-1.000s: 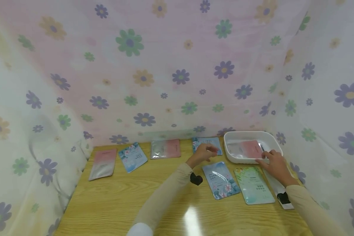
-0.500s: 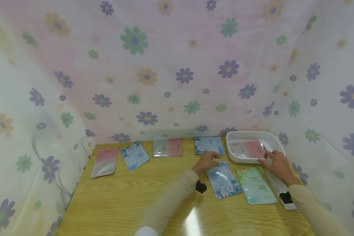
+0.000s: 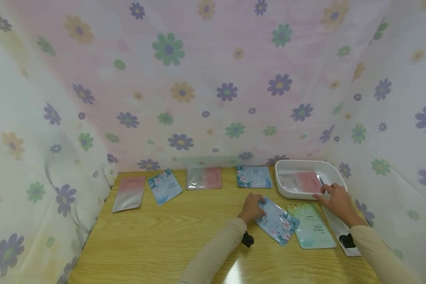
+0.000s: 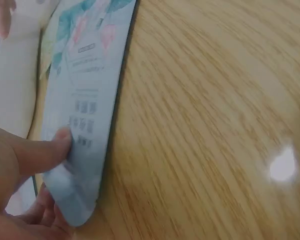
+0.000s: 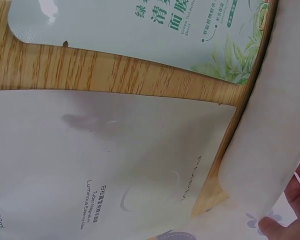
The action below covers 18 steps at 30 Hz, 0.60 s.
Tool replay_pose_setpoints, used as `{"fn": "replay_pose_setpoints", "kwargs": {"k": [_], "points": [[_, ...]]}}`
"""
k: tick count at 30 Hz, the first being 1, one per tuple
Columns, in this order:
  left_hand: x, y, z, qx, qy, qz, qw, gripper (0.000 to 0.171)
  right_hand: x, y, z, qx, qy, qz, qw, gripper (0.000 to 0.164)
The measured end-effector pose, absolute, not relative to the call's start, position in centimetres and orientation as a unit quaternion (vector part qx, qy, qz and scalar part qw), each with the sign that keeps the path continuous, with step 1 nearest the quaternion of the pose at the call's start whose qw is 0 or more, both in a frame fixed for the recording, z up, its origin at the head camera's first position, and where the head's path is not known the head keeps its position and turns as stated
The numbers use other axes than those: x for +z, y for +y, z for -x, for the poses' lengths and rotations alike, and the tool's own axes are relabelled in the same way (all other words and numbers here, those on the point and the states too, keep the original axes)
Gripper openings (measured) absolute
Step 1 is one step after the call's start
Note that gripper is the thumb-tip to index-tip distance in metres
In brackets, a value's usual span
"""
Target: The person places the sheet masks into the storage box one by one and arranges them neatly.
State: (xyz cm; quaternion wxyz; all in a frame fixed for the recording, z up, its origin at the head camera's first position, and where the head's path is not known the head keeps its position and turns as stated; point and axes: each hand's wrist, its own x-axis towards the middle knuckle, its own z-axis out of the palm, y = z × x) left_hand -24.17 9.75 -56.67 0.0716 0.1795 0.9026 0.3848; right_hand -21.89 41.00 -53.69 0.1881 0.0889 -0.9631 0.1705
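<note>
My left hand point(image 3: 253, 208) pinches one end of a blue floral face mask sachet point(image 3: 278, 223), thumb on its printed face and fingers beneath. That sachet point(image 4: 85, 100) slants in the left wrist view, its far corner overlapping the green face mask sachet point(image 3: 313, 228) in the head view. With thumb outside and fingers over the edge, my right hand point(image 3: 339, 203) holds the near right rim of a white plastic bin point(image 3: 305, 195). Inside the bin lies a pink and silver sachet point(image 3: 301, 181), with a dark-edged item partly hidden beside it.
A white sachet point(image 5: 115, 160) lies under my right forearm, beside the green one. Along the back of the wooden table point(image 3: 156, 240) lie a blue sachet point(image 3: 254, 176), a pink-silver one point(image 3: 204, 178), another blue one point(image 3: 165, 187) and a pink one point(image 3: 129, 193). Flowered curtains surround the table.
My left hand has come down toward me from near the back blue sachet and taken hold of the front blue one, which has turned toward the green sachet. My right hand stays on the bin rim.
</note>
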Motion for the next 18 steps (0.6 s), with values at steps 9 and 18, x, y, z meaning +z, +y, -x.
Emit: {"fn": "replay_pose_setpoints", "kwargs": {"k": [9,18], "points": [[-56.3,8.4,23.5,0.411,0.893,-0.168,0.079,0.024,-54.3,41.0,21.8,0.172,-0.961,-0.098,0.196,0.029],[-57.0,6.0,23.7,0.575,0.782,-0.15,0.188,0.024,-54.0,40.9,22.1,0.183,-0.951,-0.113,0.222,0.026]]}}
